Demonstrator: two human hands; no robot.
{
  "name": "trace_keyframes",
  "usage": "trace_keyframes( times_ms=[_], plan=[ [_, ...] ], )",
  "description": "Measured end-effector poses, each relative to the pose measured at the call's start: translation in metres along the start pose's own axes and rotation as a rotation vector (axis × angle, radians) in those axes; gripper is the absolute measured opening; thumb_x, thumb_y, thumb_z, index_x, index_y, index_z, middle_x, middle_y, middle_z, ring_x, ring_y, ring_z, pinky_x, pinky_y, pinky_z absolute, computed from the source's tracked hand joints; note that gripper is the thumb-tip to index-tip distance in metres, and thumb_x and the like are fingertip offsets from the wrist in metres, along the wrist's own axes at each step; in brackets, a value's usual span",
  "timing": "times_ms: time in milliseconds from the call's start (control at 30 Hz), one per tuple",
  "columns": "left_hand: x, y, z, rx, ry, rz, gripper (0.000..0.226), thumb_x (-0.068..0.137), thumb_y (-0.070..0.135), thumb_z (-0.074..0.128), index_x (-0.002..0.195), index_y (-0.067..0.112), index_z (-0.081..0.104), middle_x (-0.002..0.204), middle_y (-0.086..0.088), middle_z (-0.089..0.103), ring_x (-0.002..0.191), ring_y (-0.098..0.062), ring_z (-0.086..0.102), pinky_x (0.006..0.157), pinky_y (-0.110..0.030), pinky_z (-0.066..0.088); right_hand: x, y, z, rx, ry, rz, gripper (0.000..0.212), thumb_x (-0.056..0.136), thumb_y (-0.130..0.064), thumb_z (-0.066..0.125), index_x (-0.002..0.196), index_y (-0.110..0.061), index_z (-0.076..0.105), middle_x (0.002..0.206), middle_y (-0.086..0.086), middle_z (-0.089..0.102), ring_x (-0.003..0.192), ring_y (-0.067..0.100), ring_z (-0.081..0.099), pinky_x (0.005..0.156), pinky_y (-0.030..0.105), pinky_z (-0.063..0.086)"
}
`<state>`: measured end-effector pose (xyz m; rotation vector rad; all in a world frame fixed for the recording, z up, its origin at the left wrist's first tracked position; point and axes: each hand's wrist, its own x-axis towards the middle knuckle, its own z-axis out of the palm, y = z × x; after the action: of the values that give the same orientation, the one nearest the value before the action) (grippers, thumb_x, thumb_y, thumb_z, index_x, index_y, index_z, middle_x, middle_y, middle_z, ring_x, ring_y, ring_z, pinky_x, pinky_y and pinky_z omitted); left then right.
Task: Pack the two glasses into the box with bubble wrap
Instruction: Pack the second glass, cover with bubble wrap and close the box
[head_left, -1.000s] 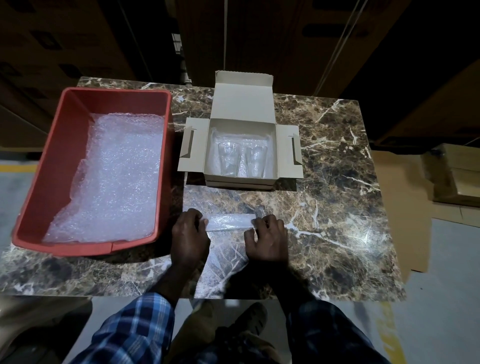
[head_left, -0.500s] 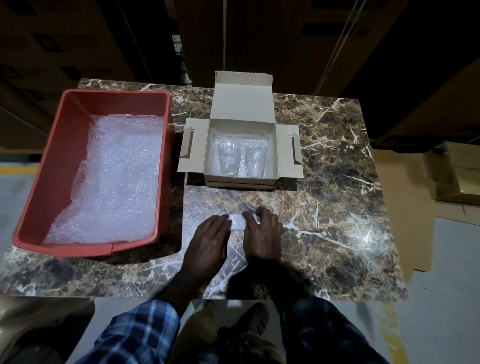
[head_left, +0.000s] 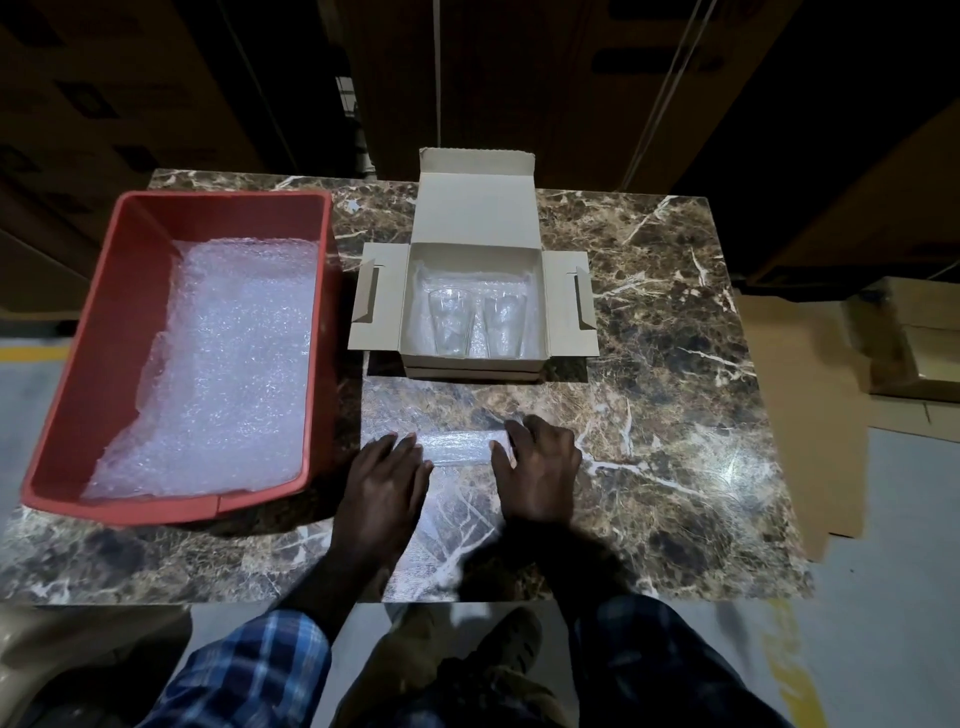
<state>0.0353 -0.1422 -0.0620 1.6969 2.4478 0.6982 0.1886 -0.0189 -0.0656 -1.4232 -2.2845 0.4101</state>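
Just below the frame's centre, a clear folded strip of bubble wrap (head_left: 457, 448) lies flat on the brown marble table (head_left: 675, 415), its long axis running left to right. The left hand (head_left: 387, 480) presses its left end and the right hand (head_left: 540, 467) its right end, fingers fairly flat and the hands apart. Straight above them sits the open tan cardboard box (head_left: 475, 306), holding two clear glasses (head_left: 475, 322) side by side, about equally near either hand.

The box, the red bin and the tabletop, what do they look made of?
Box: plain tan cardboard, matte, with folded flaps. Bin: seemingly moulded plastic, smooth red walls. Tabletop: glossy brown marble look with white veins; real stone or laminate, cannot tell.
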Motion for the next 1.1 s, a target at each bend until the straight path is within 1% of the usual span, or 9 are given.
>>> trace_keyframes(
  times_ms=[100,200,333,567,667,767,900,1033,1100],
  plan=[
    [0.013,0.003,-0.005,-0.096,0.096,-0.06,0.01,0.093,0.015,0.061,0.093,0.008,0.069,0.092,-0.005,0.069,0.094,-0.023,0.051,0.084,-0.039,0.046,0.001,0.0,-0.001,0.034,-0.031,0.119,0.031,0.084,-0.038,0.066,0.101,-0.011,0.069,0.098,0.011,0.053,0.094,0.03,0.051,0.079,0.043,0.043],
    [0.018,-0.002,-0.002,-0.152,0.104,-0.183,0.016,0.088,0.008,0.071,0.104,0.007,0.069,0.105,-0.008,0.062,0.099,-0.025,0.049,0.089,-0.034,0.04,0.0,0.002,0.0,0.107,-0.084,0.136,0.022,0.077,-0.019,0.081,0.091,-0.009,0.068,0.093,0.012,0.058,0.092,0.036,0.057,0.078,0.044,0.046],
    [0.024,-0.009,-0.002,-0.17,-0.014,-0.203,0.036,0.082,0.006,0.076,0.117,0.008,0.067,0.114,-0.009,0.056,0.106,-0.027,0.047,0.095,-0.034,0.037,0.007,0.003,-0.005,0.244,-0.165,0.123,0.011,0.079,-0.006,0.076,0.08,-0.009,0.065,0.086,0.011,0.062,0.085,0.035,0.058,0.076,0.042,0.047],
    [0.035,-0.012,-0.007,-0.168,-0.16,-0.184,0.041,0.074,0.005,0.083,0.113,0.012,0.072,0.111,-0.006,0.057,0.106,-0.031,0.046,0.093,-0.032,0.035,0.022,0.008,-0.027,0.522,-0.3,0.287,0.008,0.088,-0.009,0.071,0.082,-0.007,0.065,0.07,-0.003,0.061,0.063,-0.007,0.055,0.059,0.008,0.039],
    [0.038,-0.013,-0.005,-0.171,-0.193,-0.201,0.033,0.071,0.011,0.085,0.102,0.016,0.073,0.111,-0.001,0.057,0.108,-0.03,0.046,0.093,-0.032,0.033,0.026,0.01,-0.026,0.726,-0.3,0.463,0.008,0.088,-0.004,0.069,0.083,-0.009,0.066,0.07,0.003,0.063,0.063,0.001,0.061,0.067,0.022,0.055],
    [0.036,-0.01,-0.003,-0.181,-0.187,-0.214,0.025,0.069,0.018,0.08,0.091,0.018,0.07,0.102,0.006,0.059,0.103,-0.029,0.05,0.087,-0.03,0.03,0.026,0.008,-0.024,1.0,-0.343,0.657,0.01,0.087,-0.003,0.072,0.091,-0.011,0.069,0.077,0.008,0.067,0.074,0.019,0.067,0.07,0.034,0.058],
    [0.035,-0.006,-0.006,-0.275,-0.164,-0.26,0.018,0.067,0.026,0.069,0.083,0.019,0.065,0.085,0.009,0.062,0.091,-0.024,0.053,0.08,-0.031,0.033,0.024,0.006,-0.02,0.955,-0.383,0.657,0.015,0.078,-0.006,0.079,0.088,-0.016,0.073,0.079,0.008,0.072,0.072,0.022,0.069,0.076,0.041,0.059],
    [0.038,-0.004,-0.016,-0.408,-0.198,-0.307,0.032,0.069,0.012,0.083,0.099,0.012,0.071,0.074,0.008,0.062,0.072,-0.01,0.057,0.071,-0.019,0.043,0.028,0.008,-0.03,1.088,-0.38,0.782,0.011,0.086,0.007,0.069,0.084,-0.004,0.068,0.071,0.01,0.066,0.062,0.025,0.067,0.071,0.039,0.06],
    [0.038,-0.003,-0.018,-0.393,-0.236,-0.286,0.051,0.068,0.036,0.08,0.114,0.015,0.072,0.085,0.005,0.063,0.08,-0.014,0.058,0.08,-0.019,0.041,0.029,0.011,-0.035,1.171,-0.417,0.797,0.013,0.087,0.009,0.066,0.084,-0.003,0.067,0.069,0.009,0.066,0.061,0.024,0.066,0.069,0.036,0.061]
  ],
)
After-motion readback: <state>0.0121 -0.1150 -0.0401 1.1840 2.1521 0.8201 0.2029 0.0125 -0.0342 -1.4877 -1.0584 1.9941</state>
